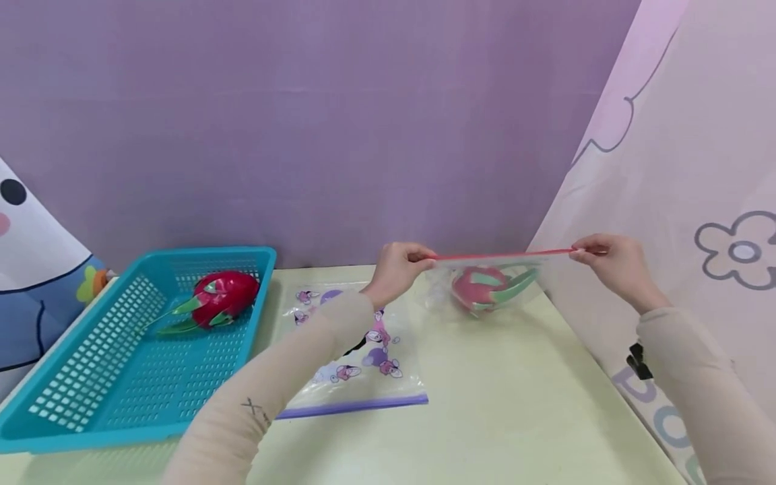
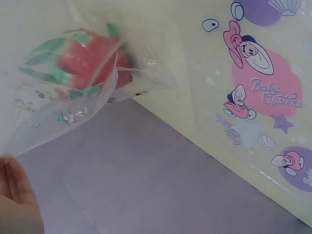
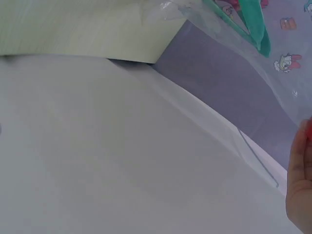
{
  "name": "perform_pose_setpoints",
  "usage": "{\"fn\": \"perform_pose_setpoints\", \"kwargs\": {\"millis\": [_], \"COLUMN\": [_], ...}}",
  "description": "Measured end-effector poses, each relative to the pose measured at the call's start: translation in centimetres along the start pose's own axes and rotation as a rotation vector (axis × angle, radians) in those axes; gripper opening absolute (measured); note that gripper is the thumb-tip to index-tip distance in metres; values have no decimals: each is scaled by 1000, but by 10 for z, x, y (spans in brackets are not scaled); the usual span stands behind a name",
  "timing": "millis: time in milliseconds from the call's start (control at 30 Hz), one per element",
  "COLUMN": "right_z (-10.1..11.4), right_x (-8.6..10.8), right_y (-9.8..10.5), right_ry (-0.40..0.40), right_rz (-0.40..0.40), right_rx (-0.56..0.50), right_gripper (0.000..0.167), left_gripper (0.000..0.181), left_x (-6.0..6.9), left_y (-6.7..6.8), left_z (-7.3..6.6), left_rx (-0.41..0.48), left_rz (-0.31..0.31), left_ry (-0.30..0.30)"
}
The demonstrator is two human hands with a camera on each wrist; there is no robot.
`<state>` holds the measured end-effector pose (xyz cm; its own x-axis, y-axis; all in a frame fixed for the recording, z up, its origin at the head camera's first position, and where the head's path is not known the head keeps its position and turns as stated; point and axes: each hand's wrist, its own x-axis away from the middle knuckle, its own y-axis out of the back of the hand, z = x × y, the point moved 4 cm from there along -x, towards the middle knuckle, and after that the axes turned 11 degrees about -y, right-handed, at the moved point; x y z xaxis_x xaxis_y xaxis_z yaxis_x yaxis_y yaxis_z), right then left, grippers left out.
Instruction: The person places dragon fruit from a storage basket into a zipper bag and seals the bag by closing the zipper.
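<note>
A clear zip bag (image 1: 442, 286) with a red zip strip along its top hangs between both hands, near the back of the table. My left hand (image 1: 397, 269) pinches the left end of the strip, and my right hand (image 1: 615, 266) pinches the right end. Inside the bag lies a red dragon fruit (image 1: 475, 286) with green leaf tips, seen through the plastic; the left wrist view shows the fruit (image 2: 92, 63) and small cartoon prints on the bag. In the right wrist view, my right hand (image 3: 300, 180) is partly cut off at the edge.
A turquoise basket (image 1: 160, 370) stands at the left, holding another red dragon fruit (image 1: 227, 296). Beside it, a second zip bag (image 1: 394, 377) with purple zip and cartoon prints lies flat on the pale yellow table (image 1: 485, 411). A purple backdrop (image 1: 364, 135) rises behind.
</note>
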<state>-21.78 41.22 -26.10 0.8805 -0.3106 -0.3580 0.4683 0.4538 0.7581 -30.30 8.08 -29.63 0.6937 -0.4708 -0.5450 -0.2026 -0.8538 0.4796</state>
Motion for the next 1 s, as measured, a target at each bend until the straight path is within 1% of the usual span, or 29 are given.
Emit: {"fn": "perform_pose_setpoints", "kwargs": {"millis": [100,167,367,467,600,700,833,1000], "right_z": [1,1,0,1,2,3,5,7], "right_x": [-1,-3,-5,-6,-5,-4,-3,-2], "right_y": [1,1,2,3,3,2,2,3], "right_ry": [-9,-7,-2,6,-11,-28,-51,-79], "right_rz": [59,77,90,101,117,145,188,231], "right_rx": [-1,-15,-30,-32,-20,-15,-9,4], "right_gripper": [23,24,24,26,29,34,45,57], "left_gripper": [16,17,16,18,21,22,25,36], "left_x": [1,0,-1,-1,0,1,2,4], "left_y": [0,0,-1,-2,-3,-2,-1,0], "left_z": [-1,-2,-4,-5,-6,-7,-8,-10], "left_rx": [16,19,20,31,38,44,54,79], "left_rz": [17,24,42,52,65,76,89,119], "left_ry": [39,58,94,105,125,145,166,191]}}
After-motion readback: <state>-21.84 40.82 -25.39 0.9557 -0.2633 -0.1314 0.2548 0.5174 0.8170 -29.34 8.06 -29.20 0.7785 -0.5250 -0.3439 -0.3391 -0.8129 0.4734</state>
